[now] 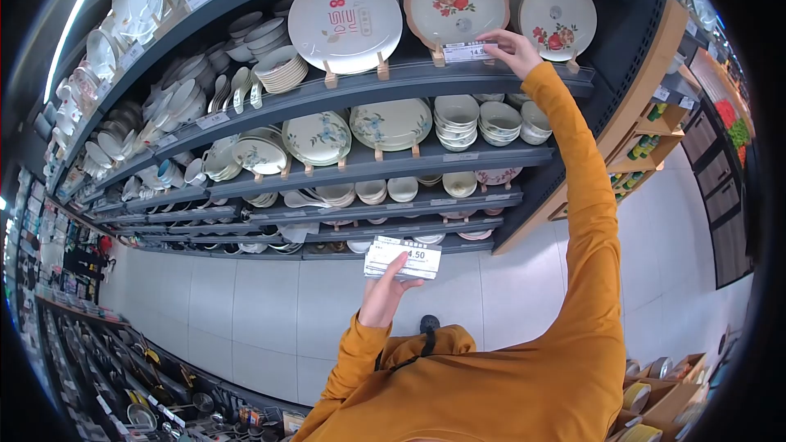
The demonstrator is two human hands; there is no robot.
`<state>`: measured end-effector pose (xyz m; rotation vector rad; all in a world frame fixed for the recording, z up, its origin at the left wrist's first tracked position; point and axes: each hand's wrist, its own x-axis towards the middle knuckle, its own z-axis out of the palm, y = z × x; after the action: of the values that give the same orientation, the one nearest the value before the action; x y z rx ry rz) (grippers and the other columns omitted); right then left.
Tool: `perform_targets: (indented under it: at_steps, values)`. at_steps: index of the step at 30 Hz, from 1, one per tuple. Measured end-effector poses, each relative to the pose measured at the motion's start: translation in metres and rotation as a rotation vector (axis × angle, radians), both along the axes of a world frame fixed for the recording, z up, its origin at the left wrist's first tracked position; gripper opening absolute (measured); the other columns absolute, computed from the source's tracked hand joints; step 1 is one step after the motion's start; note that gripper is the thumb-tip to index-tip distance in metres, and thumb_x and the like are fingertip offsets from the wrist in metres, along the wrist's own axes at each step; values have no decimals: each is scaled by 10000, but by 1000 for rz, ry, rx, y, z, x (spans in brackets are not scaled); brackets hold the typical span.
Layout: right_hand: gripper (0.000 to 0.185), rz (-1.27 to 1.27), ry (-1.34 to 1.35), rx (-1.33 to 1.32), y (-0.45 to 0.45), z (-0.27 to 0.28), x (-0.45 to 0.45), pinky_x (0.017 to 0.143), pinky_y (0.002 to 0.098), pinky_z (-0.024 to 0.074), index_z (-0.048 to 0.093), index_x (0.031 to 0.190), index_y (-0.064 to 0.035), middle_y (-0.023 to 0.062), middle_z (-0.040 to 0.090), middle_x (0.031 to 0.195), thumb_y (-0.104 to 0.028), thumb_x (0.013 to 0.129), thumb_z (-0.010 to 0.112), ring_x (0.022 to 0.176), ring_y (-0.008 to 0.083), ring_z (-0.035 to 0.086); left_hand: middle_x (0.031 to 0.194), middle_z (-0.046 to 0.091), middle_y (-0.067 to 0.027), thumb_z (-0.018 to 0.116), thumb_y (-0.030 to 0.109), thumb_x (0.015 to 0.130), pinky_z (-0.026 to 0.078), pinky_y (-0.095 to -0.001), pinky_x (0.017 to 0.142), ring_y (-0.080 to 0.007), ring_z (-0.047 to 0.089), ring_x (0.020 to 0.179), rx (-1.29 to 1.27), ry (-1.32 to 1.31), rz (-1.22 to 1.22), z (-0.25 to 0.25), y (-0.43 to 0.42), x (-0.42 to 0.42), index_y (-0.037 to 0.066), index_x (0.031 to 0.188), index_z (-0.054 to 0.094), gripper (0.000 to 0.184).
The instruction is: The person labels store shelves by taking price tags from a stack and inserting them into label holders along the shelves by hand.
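My left hand (385,290) grips a small stack of white price tags (417,255), thumb across the top one, which reads 4.50 in part. Up at the top shelf, my right hand (514,52) pinches the right end of another price tag (463,51) at the shelf's front edge. Behind that tag stands a scalloped plate (456,2) with red flowers. To its left is a white plate (345,20) with red lettering, held up by small wooden stands. A round plate (557,20) with fruit decoration leans to the right of my right hand.
Lower shelves hold oval plates (391,124) with blue flowers, stacked bowls (456,120) and spoons (241,86). A wooden shelf end (647,74) stands at right. Kitchen utensils (143,416) hang on a rack behind at lower left. Pale floor tiles (270,299) lie below.
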<state>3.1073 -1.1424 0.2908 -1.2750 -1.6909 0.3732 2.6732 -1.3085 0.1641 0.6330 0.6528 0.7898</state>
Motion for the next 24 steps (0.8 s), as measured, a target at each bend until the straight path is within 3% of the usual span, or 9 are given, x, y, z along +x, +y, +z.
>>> perform_targets:
  at_steps: [11, 12, 15, 17, 19, 21, 24]
  values:
    - [181, 54, -111, -178, 5, 4, 3, 808, 287, 504, 653, 1049, -23, 62, 686, 972, -118, 895, 640, 896, 124, 639, 1079, 634, -69, 597, 155, 924, 548, -315, 699, -184, 650, 933, -24, -10, 19, -3, -4, 3, 58, 1175, 534, 277]
    - [191, 13, -160, -187, 0, 5, -1, 841, 307, 496, 662, 1040, -37, 72, 685, 990, -148, 885, 646, 910, 168, 645, 1083, 632, -69, 596, 153, 924, 547, -319, 703, -184, 646, 941, -25, -13, 14, -3, -4, 4, 57, 1180, 532, 281]
    - [223, -187, -513, 148, -17, -3, -16, 883, 332, 483, 664, 1061, -62, 92, 672, 1033, -182, 874, 647, 964, 229, 633, 1109, 621, -70, 593, 151, 926, 541, -333, 724, -183, 632, 968, -8, -21, -12, -1, -4, 7, 55, 1209, 523, 307]
    - [264, -341, -605, 343, -41, -2, -47, 899, 335, 473, 654, 1105, -70, 106, 652, 1092, -191, 870, 643, 1017, 256, 616, 1162, 601, -76, 582, 137, 933, 536, -352, 762, -187, 619, 1004, 6, -17, 0, 8, -6, 7, 49, 1269, 499, 357]
    - [269, -140, -263, 257, -75, -3, -98, 868, 320, 482, 652, 1109, -48, 109, 666, 1052, -184, 877, 645, 972, 229, 637, 1196, 587, -83, 568, 120, 940, 536, -361, 776, -195, 616, 1020, 44, 1, 56, 15, -8, 8, 43, 1301, 480, 380]
    - [251, 34, 23, -92, -120, -13, -152, 826, 303, 494, 658, 1089, -20, 106, 679, 996, -172, 890, 639, 915, 190, 646, 1217, 576, -86, 557, 108, 945, 543, -365, 782, -202, 617, 1026, 117, -45, 50, 17, -8, 5, 33, 1313, 469, 385]
    - [207, 215, 60, -190, -164, -36, -202, 738, 273, 500, 675, 1019, -4, 81, 684, 885, -159, 884, 651, 794, 135, 631, 1209, 574, -95, 547, 101, 951, 563, -354, 780, -217, 621, 1029, 169, -61, 85, 23, -8, 5, 25, 1331, 441, 403]
